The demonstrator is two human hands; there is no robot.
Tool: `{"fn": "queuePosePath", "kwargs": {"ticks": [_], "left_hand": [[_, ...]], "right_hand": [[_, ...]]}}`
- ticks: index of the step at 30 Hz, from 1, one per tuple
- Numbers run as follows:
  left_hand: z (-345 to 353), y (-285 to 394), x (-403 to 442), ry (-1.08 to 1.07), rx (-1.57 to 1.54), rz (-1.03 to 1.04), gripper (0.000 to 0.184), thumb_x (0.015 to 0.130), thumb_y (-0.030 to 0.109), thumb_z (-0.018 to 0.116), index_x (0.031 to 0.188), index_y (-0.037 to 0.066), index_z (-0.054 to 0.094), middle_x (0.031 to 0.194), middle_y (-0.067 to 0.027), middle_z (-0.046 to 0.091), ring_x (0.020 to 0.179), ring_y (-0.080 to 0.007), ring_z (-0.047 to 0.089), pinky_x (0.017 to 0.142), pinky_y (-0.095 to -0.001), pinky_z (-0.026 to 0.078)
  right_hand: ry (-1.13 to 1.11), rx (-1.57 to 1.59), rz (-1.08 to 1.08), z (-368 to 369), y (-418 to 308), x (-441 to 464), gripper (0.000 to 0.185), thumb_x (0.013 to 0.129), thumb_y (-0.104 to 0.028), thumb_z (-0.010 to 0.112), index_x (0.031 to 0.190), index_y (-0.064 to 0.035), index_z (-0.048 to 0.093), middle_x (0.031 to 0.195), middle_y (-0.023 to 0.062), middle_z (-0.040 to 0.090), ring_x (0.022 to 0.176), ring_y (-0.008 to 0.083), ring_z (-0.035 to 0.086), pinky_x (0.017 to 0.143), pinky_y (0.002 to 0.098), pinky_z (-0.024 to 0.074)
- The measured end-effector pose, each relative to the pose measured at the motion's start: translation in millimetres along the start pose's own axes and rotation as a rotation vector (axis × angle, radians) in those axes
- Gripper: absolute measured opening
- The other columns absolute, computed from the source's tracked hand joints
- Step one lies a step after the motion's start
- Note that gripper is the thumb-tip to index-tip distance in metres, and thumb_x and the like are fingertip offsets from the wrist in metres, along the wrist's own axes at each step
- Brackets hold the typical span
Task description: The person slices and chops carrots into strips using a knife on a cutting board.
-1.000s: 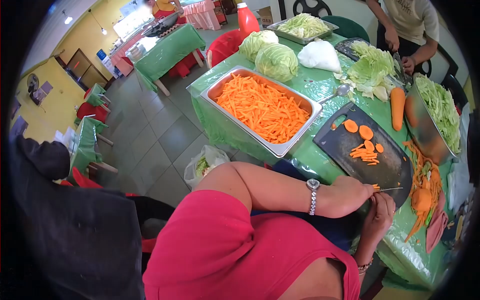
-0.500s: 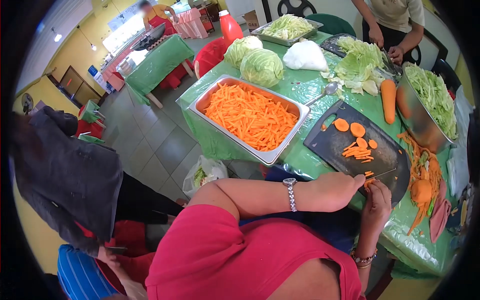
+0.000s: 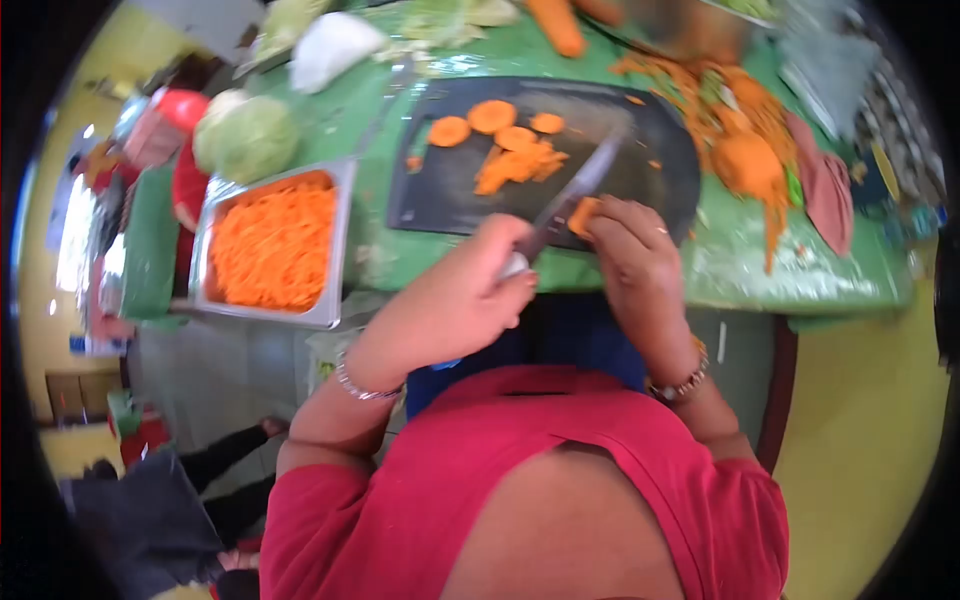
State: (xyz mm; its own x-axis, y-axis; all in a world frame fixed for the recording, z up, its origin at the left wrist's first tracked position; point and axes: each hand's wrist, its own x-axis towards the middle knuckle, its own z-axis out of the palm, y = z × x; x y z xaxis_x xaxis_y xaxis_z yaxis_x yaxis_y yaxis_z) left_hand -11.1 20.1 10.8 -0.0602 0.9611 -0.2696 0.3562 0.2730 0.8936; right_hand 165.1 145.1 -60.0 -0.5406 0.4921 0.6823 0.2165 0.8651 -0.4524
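Observation:
My left hand [image 3: 465,290], with a bracelet at its wrist, is wrapped round the white handle of a knife [image 3: 580,182]. The blade slants up and right over the dark cutting board [image 3: 430,200]. To the right of the blade, the bent fingers of my right hand [image 3: 640,262] grip a small carrot piece [image 3: 583,216] at the board's near edge. Round carrot slices [image 3: 492,117] and a small pile of carrot sticks [image 3: 520,165] lie on the board, beyond my left hand.
A metal tray [image 3: 343,230] of carrot sticks stands left, with cabbage [image 3: 255,138] behind it. Carrot peelings [image 3: 750,110], a peeled carrot piece [image 3: 746,163] and a pink cloth [image 3: 823,190] lie right. A whole carrot [image 3: 556,26] is behind the board. Someone's dark-clothed legs [image 3: 235,465] show lower left.
The view has swung right and down over the board. The knife blade, earlier down at the carrot beside my right hand's fingertips, now shows at full length to the left of the carrot piece.

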Motion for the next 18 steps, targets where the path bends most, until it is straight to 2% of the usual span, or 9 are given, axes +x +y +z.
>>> {"fn": "queuePosePath", "kwargs": {"ticks": [1, 4, 7, 8, 9, 11, 12, 14, 18], "left_hand": [[3, -6, -3, 0.008, -0.142, 0.025, 0.031, 0.104, 0.014, 0.053, 0.131, 0.004, 0.043, 0.090, -0.0053, 0.061, 0.062, -0.0090, 0.060, 0.055, -0.0240, 0.049], [5, -5, -14, 0.031, -0.530, -0.034, 0.032, 0.105, 0.015, 0.051, 0.134, 0.005, 0.043, 0.084, -0.0058, 0.061, 0.057, -0.0095, 0.058, 0.052, -0.0237, 0.048], [8, -1, -20, 0.063, -0.364, -0.186, 0.028, 0.106, 0.014, 0.049, 0.132, 0.005, 0.045, 0.078, -0.0042, 0.061, 0.054, -0.0099, 0.057, 0.050, -0.0247, 0.047], [12, -1, -21, 0.139, -0.124, -0.152, 0.029, 0.106, 0.017, 0.049, 0.131, 0.003, 0.046, 0.072, -0.0038, 0.060, 0.053, -0.0101, 0.057, 0.049, -0.0263, 0.046], [14, -5, -20, 0.135, -0.131, -0.150, 0.029, 0.106, 0.017, 0.049, 0.131, 0.003, 0.046, 0.072, -0.0038, 0.060, 0.053, -0.0101, 0.057, 0.049, -0.0263, 0.046], [18, -16, -18, 0.233, 0.419, 0.024, 0.027, 0.105, 0.018, 0.051, 0.126, 0.002, 0.046, 0.069, -0.0113, 0.062, 0.054, -0.0239, 0.062, 0.050, -0.0369, 0.047], [20, -19, -16, 0.234, 0.416, 0.028, 0.027, 0.105, 0.018, 0.051, 0.126, 0.002, 0.046, 0.069, -0.0113, 0.062, 0.054, -0.0239, 0.062, 0.050, -0.0369, 0.047], [24, -21, -14, 0.269, 0.635, 0.178, 0.025, 0.103, 0.018, 0.054, 0.118, 0.001, 0.046, 0.073, -0.0221, 0.063, 0.064, -0.0417, 0.064, 0.056, -0.0489, 0.046], [25, -11, -10, 0.172, 0.629, 0.070, 0.022, 0.102, 0.017, 0.055, 0.112, 0.001, 0.045, 0.078, -0.0277, 0.063, 0.074, -0.0504, 0.061, 0.061, -0.0556, 0.045]], "right_hand": [[-0.004, -0.035, 0.030, -2, -1, -2, 0.019, 0.076, 0.002, 0.068, 0.095, -0.0004, 0.067, 0.101, 0.0128, 0.066, 0.099, 0.0322, 0.065, 0.086, 0.0399, 0.0534], [0.024, -0.034, 0.001, 0, -2, -2, 0.017, 0.077, 0.000, 0.070, 0.094, -0.0020, 0.068, 0.100, 0.0094, 0.066, 0.098, 0.0286, 0.065, 0.085, 0.0367, 0.0530], [0.018, -0.021, 0.000, 1, -1, -1, 0.016, 0.077, 0.000, 0.070, 0.094, -0.0018, 0.068, 0.100, 0.0091, 0.066, 0.097, 0.0284, 0.065, 0.084, 0.0369, 0.0527], [0.012, -0.029, 0.002, 0, -3, -1, 0.016, 0.077, 0.000, 0.070, 0.094, -0.0018, 0.068, 0.100, 0.0091, 0.066, 0.097, 0.0284, 0.065, 0.084, 0.0369, 0.0527], [0.007, -0.028, 0.014, -1, -5, 0, 0.017, 0.078, 0.001, 0.073, 0.094, -0.0013, 0.069, 0.100, 0.0097, 0.067, 0.097, 0.0294, 0.066, 0.083, 0.0375, 0.0530], [0.004, -0.032, 0.021, -2, -6, 2, 0.017, 0.078, 0.002, 0.076, 0.094, -0.0008, 0.070, 0.099, 0.0103, 0.068, 0.097, 0.0303, 0.066, 0.082, 0.0382, 0.0533], [0.008, -0.023, 0.023, -1, -5, 1, 0.017, 0.078, 0.002, 0.076, 0.093, -0.0008, 0.070, 0.099, 0.0101, 0.068, 0.096, 0.0302, 0.066, 0.083, 0.0382, 0.0532], [0.011, -0.015, 0.023, -1, -5, 1, 0.017, 0.078, 0.002, 0.076, 0.093, -0.0007, 0.070, 0.099, 0.0100, 0.068, 0.096, 0.0301, 0.066, 0.083, 0.0383, 0.0531], [0.000, -0.011, 0.035, -2, -6, 1, 0.017, 0.078, 0.002, 0.076, 0.094, -0.0007, 0.070, 0.099, 0.0097, 0.068, 0.097, 0.0299, 0.066, 0.083, 0.0384, 0.0531]]}}
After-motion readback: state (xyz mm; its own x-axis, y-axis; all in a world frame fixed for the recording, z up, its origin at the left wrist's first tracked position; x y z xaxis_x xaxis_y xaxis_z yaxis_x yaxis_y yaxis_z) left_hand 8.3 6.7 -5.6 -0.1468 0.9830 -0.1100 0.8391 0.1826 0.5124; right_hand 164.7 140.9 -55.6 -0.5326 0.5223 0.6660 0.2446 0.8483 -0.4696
